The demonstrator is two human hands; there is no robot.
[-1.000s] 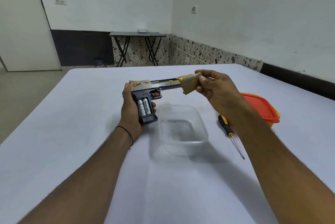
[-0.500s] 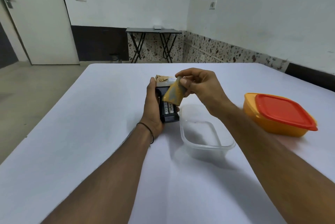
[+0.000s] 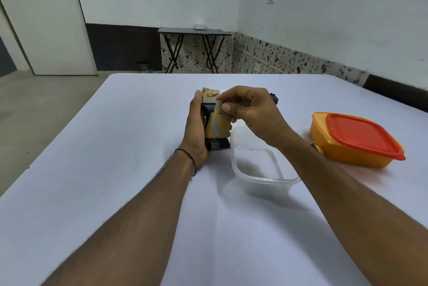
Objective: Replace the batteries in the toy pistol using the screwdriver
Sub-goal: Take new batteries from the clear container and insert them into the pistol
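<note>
Refitting of battery cover [image 3: 218, 124]. Left hand [image 3: 195, 132] grips toy pistol [image 3: 209, 97] round its handle, over the table [image 3: 120, 151]; right hand [image 3: 252, 112] pinches cover between thumb and fingertips against the handle. Risk: cover seated askew leaves 1 edge proud, so it cannot be screwed shut.

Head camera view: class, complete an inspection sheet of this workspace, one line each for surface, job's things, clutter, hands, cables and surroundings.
Surface: table under white cloth.
Job's things: toy pistol, grip downward; gold grip cover against its grip; screwdriver, only handle end showing behind right forearm; batteries hidden.
Clutter: clear tub, empty; orange box, red lid on.
Hands: left hand grips the toy pistol; right hand pinches the grip cover.
Cables: nothing seen.
Surroundings: folding table, white door.
</note>
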